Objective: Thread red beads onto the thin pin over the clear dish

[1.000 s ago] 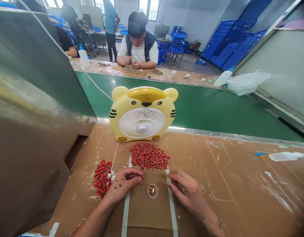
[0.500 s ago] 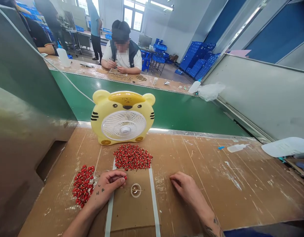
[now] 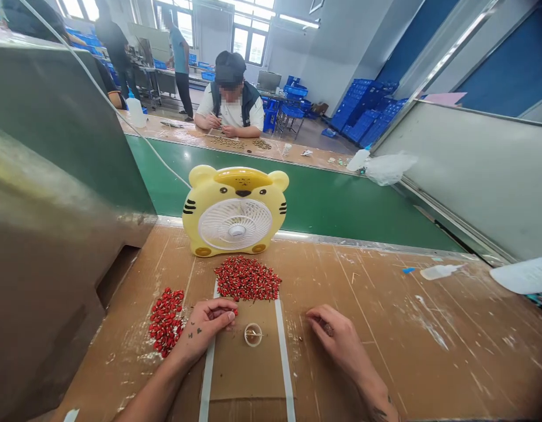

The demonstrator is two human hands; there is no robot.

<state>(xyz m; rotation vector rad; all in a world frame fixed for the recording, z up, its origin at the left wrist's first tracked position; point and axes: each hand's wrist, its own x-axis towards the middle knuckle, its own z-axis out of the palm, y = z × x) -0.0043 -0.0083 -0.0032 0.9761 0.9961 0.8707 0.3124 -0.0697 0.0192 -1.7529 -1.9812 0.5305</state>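
My left hand (image 3: 208,326) is closed in a pinch on a small red piece (image 3: 235,312), which pokes out past the fingertips at the upper left of a cardboard sheet. On that sheet (image 3: 247,375) stands a small clear cup (image 3: 253,334) with a thin stick across it. A large heap of red pieces with pale tips (image 3: 247,278) lies just beyond. Left of my hand is a smaller heap of red pieces (image 3: 166,322). My right hand (image 3: 335,331) rests on the table, right of the sheet, fingers curled together; anything between them is hidden. A tiny dark bit (image 3: 300,338) lies beside it.
A yellow animal-faced fan (image 3: 236,214) stands behind the large heap. A metal housing (image 3: 68,234) rises at the left. Squeeze bottles (image 3: 440,271) lie at the right. Beyond the green strip (image 3: 332,205), a person (image 3: 229,108) works at another bench.
My right hand has moved right, off the cardboard's edge, and its fingers have drawn together. My left hand keeps the red piece in about the same spot. The camera view has swung.
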